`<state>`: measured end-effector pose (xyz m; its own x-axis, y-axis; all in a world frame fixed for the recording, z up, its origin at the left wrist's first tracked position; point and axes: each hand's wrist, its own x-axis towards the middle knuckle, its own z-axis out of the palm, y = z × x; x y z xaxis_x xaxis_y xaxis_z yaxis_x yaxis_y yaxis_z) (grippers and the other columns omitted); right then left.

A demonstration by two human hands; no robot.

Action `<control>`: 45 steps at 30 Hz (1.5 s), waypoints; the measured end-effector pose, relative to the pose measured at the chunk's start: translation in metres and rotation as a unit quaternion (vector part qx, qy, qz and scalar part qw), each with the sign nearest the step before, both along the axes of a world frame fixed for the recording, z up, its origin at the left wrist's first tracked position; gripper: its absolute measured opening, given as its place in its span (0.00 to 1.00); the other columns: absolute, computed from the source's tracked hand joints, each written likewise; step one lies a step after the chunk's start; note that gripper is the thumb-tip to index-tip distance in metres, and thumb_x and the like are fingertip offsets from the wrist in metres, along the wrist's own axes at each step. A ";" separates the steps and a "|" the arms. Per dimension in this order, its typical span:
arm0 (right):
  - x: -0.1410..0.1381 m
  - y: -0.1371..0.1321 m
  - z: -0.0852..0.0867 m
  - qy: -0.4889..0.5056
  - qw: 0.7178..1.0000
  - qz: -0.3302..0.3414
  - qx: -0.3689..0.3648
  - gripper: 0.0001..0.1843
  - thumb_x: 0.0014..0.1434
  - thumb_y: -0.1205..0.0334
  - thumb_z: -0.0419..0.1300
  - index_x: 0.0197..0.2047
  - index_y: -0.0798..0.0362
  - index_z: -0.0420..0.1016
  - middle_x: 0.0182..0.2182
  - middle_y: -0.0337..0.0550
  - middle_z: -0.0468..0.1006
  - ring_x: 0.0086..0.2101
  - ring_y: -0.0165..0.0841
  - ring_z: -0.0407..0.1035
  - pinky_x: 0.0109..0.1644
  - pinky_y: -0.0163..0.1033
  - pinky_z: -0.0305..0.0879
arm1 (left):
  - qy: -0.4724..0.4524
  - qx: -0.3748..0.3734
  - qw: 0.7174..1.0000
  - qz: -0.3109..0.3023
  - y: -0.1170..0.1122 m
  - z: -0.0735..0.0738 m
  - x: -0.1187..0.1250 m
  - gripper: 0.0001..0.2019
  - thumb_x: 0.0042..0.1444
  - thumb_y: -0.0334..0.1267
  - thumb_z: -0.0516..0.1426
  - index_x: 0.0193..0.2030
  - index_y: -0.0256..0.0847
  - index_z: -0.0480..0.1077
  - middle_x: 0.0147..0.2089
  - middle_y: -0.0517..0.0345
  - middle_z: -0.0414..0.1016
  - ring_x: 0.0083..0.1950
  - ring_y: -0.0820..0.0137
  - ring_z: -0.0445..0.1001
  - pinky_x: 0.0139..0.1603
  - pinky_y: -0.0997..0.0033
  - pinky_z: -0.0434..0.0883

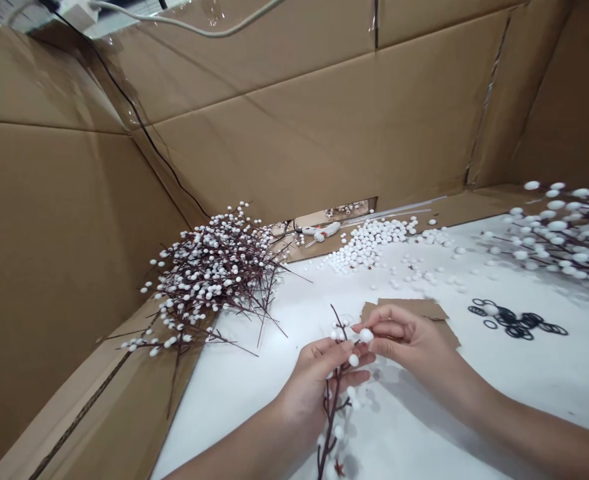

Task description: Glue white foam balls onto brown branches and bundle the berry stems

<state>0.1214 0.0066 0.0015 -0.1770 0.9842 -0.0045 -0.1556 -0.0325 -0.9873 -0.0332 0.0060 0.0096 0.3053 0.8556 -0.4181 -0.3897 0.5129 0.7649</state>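
My left hand is closed around a brown artificial berry branch with white berries along its twigs. The branch runs from the bottom edge of the view up past my fingers. Between the thumb and fingers of my right hand is a white berry, pinched close to the branch's upper part. Whether that berry is fixed on a twig I cannot tell. Another berry sits just below, by my left fingertips. My left palm hides part of the stem.
A heap of berry branches lies at the left, more branches at the right. Loose white berries and a glue gun are at the back. Black rings lie right of a cardboard piece. Cardboard walls surround the white table.
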 end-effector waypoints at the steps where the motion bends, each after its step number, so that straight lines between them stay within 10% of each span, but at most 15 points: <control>1: 0.000 0.000 0.000 0.000 1.000 0.000 -0.001 0.10 0.49 0.59 0.62 0.32 0.51 0.66 0.30 0.38 0.78 0.31 0.31 0.72 0.37 0.34 0.64 | -0.001 0.002 1.000 -0.001 0.000 0.000 0.000 0.04 0.45 0.33 0.62 0.25 0.35 0.73 0.29 0.57 0.77 0.37 0.68 0.76 0.38 0.73 0.71; 45: -0.003 -0.003 -0.012 0.001 0.999 -0.039 -0.022 0.09 0.44 0.62 0.65 0.26 0.52 0.67 0.24 0.38 0.79 0.26 0.31 0.73 0.30 0.33 0.67 | -0.016 0.026 0.999 -0.038 0.000 -0.008 -0.001 0.11 0.41 0.37 0.65 0.19 0.34 0.68 0.26 0.56 0.76 0.31 0.73 0.74 0.35 0.74 0.71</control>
<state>0.1180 0.0033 -0.0107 -0.1000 0.9938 -0.0486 -0.1614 -0.0644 -0.9848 -0.0346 0.0064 0.0020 0.3830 0.8497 -0.3625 -0.3756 0.5017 0.7793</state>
